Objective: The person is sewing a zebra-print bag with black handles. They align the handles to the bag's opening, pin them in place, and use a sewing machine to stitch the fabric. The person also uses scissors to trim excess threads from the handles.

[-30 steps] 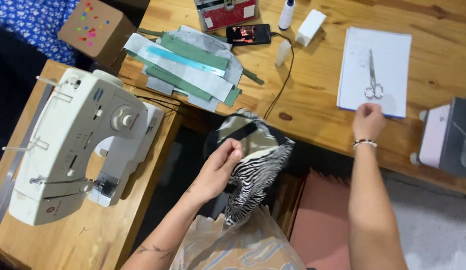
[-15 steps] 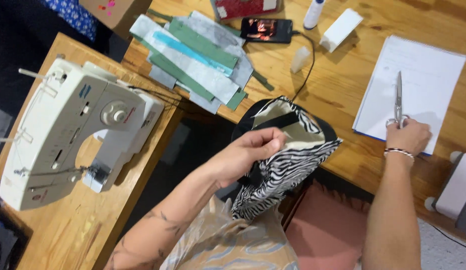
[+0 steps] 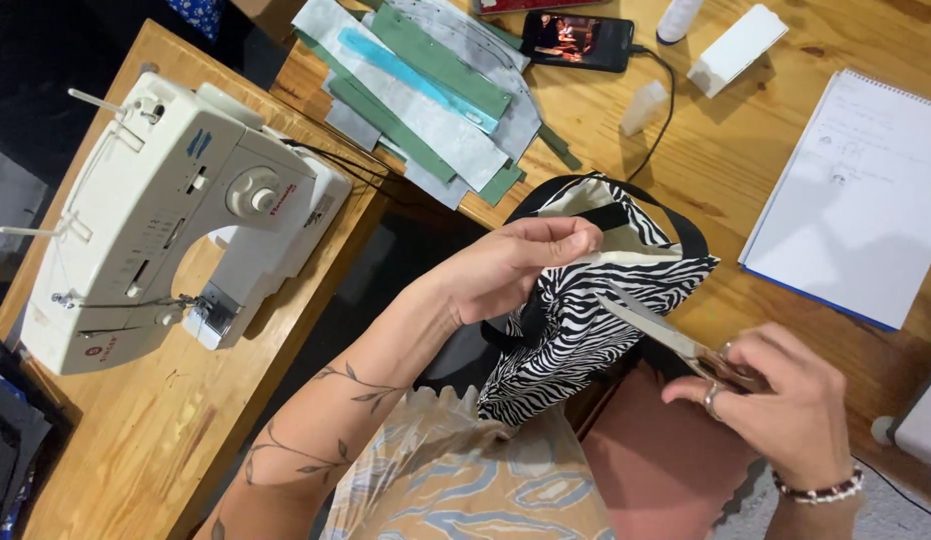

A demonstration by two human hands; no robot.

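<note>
1. Wooden worktop [image 3: 746,170] fills the upper part of the view, with a second, lower wooden table [image 3: 136,440] on the left and a dark gap between them where the person sits.
2. Left hand [image 3: 516,265] is closed in a pinch on the cream top edge of the zebra-print fabric piece [image 3: 576,330], which hangs over the lap just at the worktop's near edge.
3. Right hand [image 3: 776,400] is wrapped around the handles of a pair of scissors [image 3: 656,330]; the blades point up-left and lie against the fabric, only slightly parted as far as can be seen.
4. By its look the fabric is light, soft and limp, so it probably sags wherever it is not held; the stiffer seamed edge and the black binding seem the surest places to grip.
5. Scissors are rigid and sharp, and their tips lie close to the left fingers.
6. Further out on the worktop lie an open notebook [image 3: 856,200], a phone [image 3: 576,40] with its cable, and a pile of green and grey strips [image 3: 436,100].
7. On the lower table stands a white sewing machine [image 3: 176,220].
8. Open room is mostly over the lap; the worktop edge crowds the fabric from above.
</note>
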